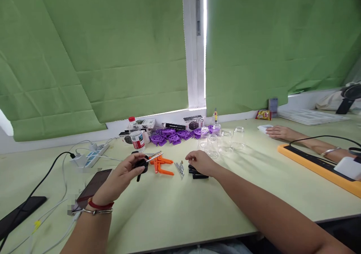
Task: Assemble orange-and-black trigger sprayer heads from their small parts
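My left hand (pixel 124 177) is raised a little above the table and holds a small black plastic part (pixel 141 166) with a thin metal rod sticking out of it. Just beyond it lie orange plastic pieces (pixel 162 166). My right hand (pixel 199 161) hovers with curled fingers over a small stack of black parts (pixel 199 174); a tiny item may be pinched between its fingertips, too small to tell. Several metal screws (pixel 179 168) lie between the two hands.
Purple printed parts (pixel 172 136), small boxes and a water bottle (pixel 136 135) stand at the back. Clear glass jars (pixel 222 140) sit right of centre. A phone (pixel 93 188), power strip (pixel 93 154) and cables lie left. Another person's hand (pixel 278 132) rests by an orange-edged board (pixel 313 164).
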### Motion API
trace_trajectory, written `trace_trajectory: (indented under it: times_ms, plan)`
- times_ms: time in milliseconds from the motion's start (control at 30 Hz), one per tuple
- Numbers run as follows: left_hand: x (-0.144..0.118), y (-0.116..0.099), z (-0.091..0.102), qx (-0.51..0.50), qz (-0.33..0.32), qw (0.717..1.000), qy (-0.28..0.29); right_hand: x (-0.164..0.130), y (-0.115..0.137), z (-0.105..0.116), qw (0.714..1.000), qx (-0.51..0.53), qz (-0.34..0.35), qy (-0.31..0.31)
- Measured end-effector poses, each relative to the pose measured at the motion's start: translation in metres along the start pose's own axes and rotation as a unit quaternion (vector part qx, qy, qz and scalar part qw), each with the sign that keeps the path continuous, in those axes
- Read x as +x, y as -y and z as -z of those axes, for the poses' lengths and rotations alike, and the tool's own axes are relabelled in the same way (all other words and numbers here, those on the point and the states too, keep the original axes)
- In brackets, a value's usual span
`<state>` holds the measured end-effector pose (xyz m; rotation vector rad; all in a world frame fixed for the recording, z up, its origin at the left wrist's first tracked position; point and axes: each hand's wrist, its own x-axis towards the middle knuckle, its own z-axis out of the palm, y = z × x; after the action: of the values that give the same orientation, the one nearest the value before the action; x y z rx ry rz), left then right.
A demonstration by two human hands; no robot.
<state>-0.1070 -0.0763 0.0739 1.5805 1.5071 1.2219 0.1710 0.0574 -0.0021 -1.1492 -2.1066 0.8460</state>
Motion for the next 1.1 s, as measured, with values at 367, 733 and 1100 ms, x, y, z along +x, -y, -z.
trace_trajectory:
  times_ms: [367, 733, 1100]
  plan:
    - [0.031, 0.002, -0.073, -0.447, 0.179, 0.853, -0.199, 0.063, -0.003, -0.017, 0.955, -0.257, 0.117, 0.091]
    - [0.039, 0.030, -0.073, -0.463, 0.232, 0.834, -0.192, 0.069, -0.001, -0.017, 0.911, -0.358, 0.144, 0.146]
    - [0.044, 0.045, -0.075, -0.455, 0.240, 0.846, -0.138, 0.064, 0.000, -0.013, 0.952, -0.279, 0.100, 0.075]
